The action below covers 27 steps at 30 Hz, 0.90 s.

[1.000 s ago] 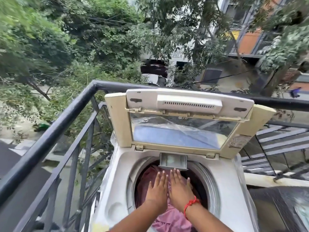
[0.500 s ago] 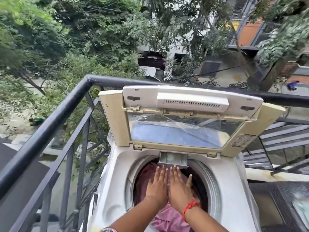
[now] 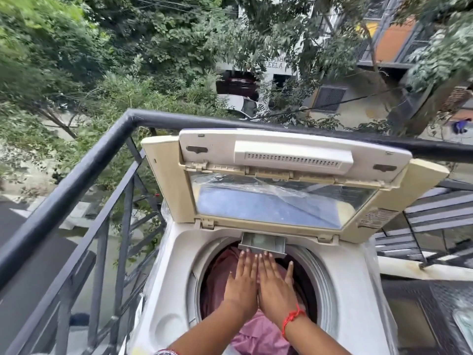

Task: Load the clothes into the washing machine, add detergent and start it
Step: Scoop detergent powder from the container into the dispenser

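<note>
A white top-loading washing machine [image 3: 169, 311] stands on a balcony with its folding lid [image 3: 281, 190] raised upright at the back. Pink clothes [image 3: 258, 336] fill the round drum, with darker cloth at the right. My left hand [image 3: 242, 283] and my right hand [image 3: 275, 286] lie flat, side by side, palms down on the clothes inside the drum, fingers straight and pointing toward the back. Their fingertips reach just under a small grey detergent tray [image 3: 262, 243] that sticks out at the drum's back rim. A red thread circles my right wrist.
A black metal railing [image 3: 76, 175] runs along the left and behind the machine, with trees, parked cars and buildings far below. Clear plastic wrap clings to the machine's sides. A dark surface [image 3: 422, 316] lies at the right.
Both hands have slid a little farther toward the back of the drum, up to the detergent tray. The view has tilted slightly downward.
</note>
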Each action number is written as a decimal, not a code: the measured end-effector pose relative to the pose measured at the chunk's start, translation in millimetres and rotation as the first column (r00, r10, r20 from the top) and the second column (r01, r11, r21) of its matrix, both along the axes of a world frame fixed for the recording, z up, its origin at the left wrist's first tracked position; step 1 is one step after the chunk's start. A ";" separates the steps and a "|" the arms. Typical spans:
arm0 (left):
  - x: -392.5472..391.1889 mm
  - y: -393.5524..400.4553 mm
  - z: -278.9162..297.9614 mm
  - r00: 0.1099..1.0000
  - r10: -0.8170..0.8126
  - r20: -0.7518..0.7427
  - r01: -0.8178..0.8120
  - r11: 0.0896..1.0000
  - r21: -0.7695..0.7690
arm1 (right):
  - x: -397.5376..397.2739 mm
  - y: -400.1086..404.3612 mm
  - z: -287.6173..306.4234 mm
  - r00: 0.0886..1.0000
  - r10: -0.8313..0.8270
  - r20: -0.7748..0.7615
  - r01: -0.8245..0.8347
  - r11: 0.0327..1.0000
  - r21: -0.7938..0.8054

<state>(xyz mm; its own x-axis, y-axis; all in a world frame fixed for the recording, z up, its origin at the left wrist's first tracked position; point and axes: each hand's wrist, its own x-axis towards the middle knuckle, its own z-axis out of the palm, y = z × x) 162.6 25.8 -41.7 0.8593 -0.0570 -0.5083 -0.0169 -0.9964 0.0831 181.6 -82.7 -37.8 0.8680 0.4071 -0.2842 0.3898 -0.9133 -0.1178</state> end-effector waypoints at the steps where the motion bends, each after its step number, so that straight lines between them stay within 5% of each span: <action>1: -0.5 -1.6 -1.0 1.000 0.003 0.003 -0.003 1.000 -0.005 | -1.3 -4.0 -6.6 1.000 0.010 0.030 -0.010 1.000 -0.005; 27: 30.4 7.7 0.7 0.994 0.079 0.079 -0.075 0.996 -0.052 | 42.3 -5.7 -0.2 0.997 -0.082 0.000 0.082 0.996 -0.040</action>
